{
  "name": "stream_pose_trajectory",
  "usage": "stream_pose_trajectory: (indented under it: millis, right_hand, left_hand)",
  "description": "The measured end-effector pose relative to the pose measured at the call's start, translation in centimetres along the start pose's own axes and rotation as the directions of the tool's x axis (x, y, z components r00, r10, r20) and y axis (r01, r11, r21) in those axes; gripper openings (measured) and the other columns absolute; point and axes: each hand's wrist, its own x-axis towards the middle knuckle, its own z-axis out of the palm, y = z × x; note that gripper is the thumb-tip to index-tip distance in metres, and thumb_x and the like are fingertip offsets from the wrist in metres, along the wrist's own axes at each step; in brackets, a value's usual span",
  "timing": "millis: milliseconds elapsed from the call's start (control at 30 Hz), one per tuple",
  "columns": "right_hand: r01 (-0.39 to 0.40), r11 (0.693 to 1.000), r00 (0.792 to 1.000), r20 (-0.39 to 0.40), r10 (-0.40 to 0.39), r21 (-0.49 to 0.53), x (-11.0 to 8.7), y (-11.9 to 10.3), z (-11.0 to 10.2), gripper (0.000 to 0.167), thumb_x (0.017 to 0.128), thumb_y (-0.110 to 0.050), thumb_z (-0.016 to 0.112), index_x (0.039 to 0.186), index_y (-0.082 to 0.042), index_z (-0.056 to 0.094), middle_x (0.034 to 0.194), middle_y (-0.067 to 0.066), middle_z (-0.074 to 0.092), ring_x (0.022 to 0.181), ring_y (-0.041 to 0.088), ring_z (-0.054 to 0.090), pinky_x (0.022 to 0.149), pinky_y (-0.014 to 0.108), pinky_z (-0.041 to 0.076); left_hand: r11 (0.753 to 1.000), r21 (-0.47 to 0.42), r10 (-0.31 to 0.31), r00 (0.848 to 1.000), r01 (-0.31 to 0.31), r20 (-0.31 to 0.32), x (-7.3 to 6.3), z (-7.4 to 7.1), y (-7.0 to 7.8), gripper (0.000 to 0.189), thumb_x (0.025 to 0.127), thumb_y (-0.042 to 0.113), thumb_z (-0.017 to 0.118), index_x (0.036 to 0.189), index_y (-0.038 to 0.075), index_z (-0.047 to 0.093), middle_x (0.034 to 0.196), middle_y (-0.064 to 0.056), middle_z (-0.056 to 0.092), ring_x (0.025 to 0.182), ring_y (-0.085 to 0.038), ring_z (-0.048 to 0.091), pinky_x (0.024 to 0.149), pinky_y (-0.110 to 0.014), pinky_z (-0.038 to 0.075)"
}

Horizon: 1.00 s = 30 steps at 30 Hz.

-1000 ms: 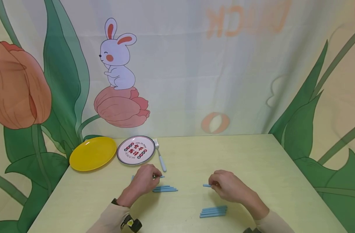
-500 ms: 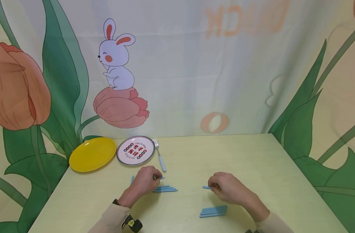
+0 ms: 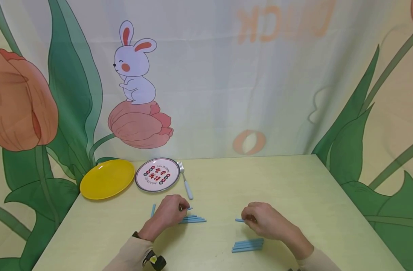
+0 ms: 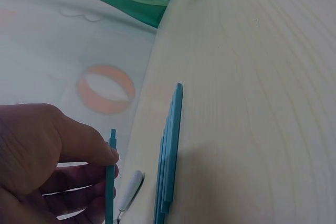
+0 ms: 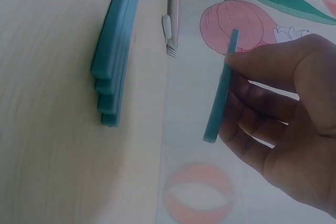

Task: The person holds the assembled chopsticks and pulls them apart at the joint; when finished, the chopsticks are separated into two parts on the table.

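Note:
In the head view my left hand (image 3: 169,211) is raised over a row of light-blue sticks (image 3: 194,219), which it partly covers. Between its thumb and fingers it pinches a blue stick (image 4: 109,192); a narrower tip shows at the upper end, and whether that is a second stick I cannot tell. My right hand (image 3: 265,220) pinches a similar blue stick (image 5: 223,93) by thumb and fingertips, held above the table. Nearer the front lies a second row of several blue sticks (image 3: 247,245), side by side. Another blue stick (image 3: 153,210) shows left of my left hand, partly hidden.
At the back left of the pale table (image 3: 277,180) lie a yellow plate (image 3: 107,179) and a white plate with red lettering (image 3: 157,175). A fork with a pale handle (image 3: 188,190) lies right of the white plate. A printed curtain (image 3: 206,82) hangs behind the table.
Both hands have sunk slightly in the head view, each still pinching its stick. More of the lone stick left of my left hand now shows. The two rows have not moved.

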Motion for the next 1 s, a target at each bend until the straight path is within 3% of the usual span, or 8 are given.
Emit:
stream_pose_trajectory:
  millis: [200, 467, 1000]
  right_hand:
    - [-0.001, 1.000, 1.000, 0.008, 0.001, 0.007, -0.2, 0.1, 0.2, 0.008, 0.084, -0.006, 0.070, 0.085, -0.014, 0.069, 0.077, -0.014, 0.058, 0.069, -0.003, 0.048, 0.062, 0.017, 0.046]
    - [-0.070, 0.996, 0.995, 0.077, 0.067, 0.046, -0.3, 0.0, 0.4, 0.004, 0.086, -0.009, 0.069, 0.088, -0.013, 0.070, 0.079, -0.013, 0.058, 0.069, -0.002, 0.048, 0.063, 0.018, 0.047]
    - [-0.015, 0.997, 0.997, 0.073, 0.010, 0.072, -0.5, 0.0, 1.2, 0.006, 0.085, -0.007, 0.070, 0.085, -0.013, 0.069, 0.079, -0.012, 0.059, 0.069, -0.003, 0.048, 0.063, 0.017, 0.046]
  left_hand:
    - [1.000, 0.000, -0.025, 0.999, 0.025, 0.027, 0.0, 0.2, -0.1, 0.008, 0.082, 0.007, 0.072, 0.089, 0.009, 0.077, 0.077, 0.005, 0.063, 0.069, -0.009, 0.052, 0.061, -0.021, 0.044]
    - [0.999, 0.011, -0.032, 0.999, 0.032, 0.039, 0.0, 0.4, -0.3, 0.008, 0.082, 0.007, 0.072, 0.088, 0.009, 0.078, 0.076, 0.005, 0.064, 0.068, -0.008, 0.052, 0.061, -0.021, 0.043]
    - [0.997, -0.029, -0.066, 0.994, 0.068, 0.089, -0.1, 0.8, -0.9, 0.007, 0.085, 0.009, 0.073, 0.090, 0.009, 0.077, 0.083, 0.003, 0.067, 0.073, -0.009, 0.053, 0.066, -0.025, 0.046]
